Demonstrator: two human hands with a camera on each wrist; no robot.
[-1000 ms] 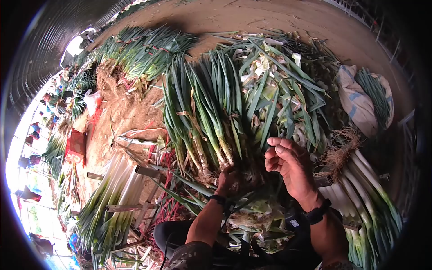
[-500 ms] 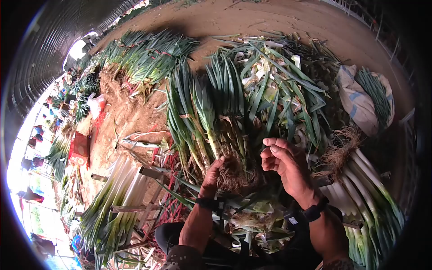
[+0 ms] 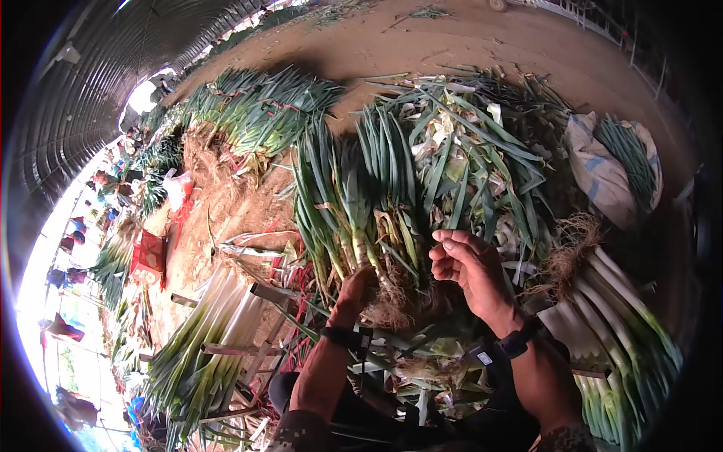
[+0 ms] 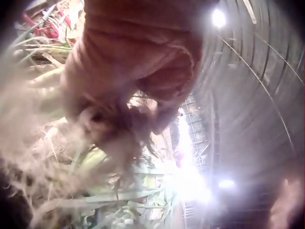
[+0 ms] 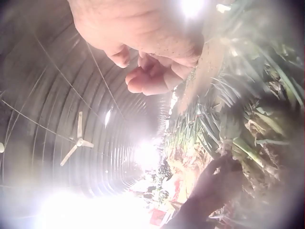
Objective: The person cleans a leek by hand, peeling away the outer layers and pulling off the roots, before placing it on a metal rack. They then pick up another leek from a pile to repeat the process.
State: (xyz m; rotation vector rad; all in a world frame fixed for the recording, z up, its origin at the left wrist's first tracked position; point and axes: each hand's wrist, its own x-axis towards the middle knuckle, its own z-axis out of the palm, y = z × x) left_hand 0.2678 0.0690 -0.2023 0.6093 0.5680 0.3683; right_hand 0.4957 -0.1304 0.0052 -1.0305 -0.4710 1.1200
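Dirty, rooted green onions (image 3: 324,203) lie in a heap before me in the head view, leaves pointing away. My left hand (image 3: 355,290) grips the lower stalk of a green onion (image 3: 360,245) at the near left side of this heap. Brown roots (image 3: 389,305) hang just right of that hand. The left wrist view shows the curled fingers of the left hand (image 4: 133,52), with blurred roots (image 4: 43,162) beside them. My right hand (image 3: 476,273) hovers right of the heap, fingers loosely bent, holding nothing; the right wrist view shows its bent fingertips (image 5: 150,78) with nothing between them.
Peeled white-stemmed onions rest on a rack (image 3: 241,350) at left; another peeled bunch (image 3: 617,324) lies at right, roots inward. Stripped leaves (image 3: 467,158) pile up behind my right hand. Farther off are a tied onion stack (image 3: 263,105), a sack (image 3: 595,169) and a red box (image 3: 148,258).
My left hand has shifted left from the roots to a stalk at the heap's left part, where stalks have moved. The right hand stays nearly still. The head view has tilted slightly.
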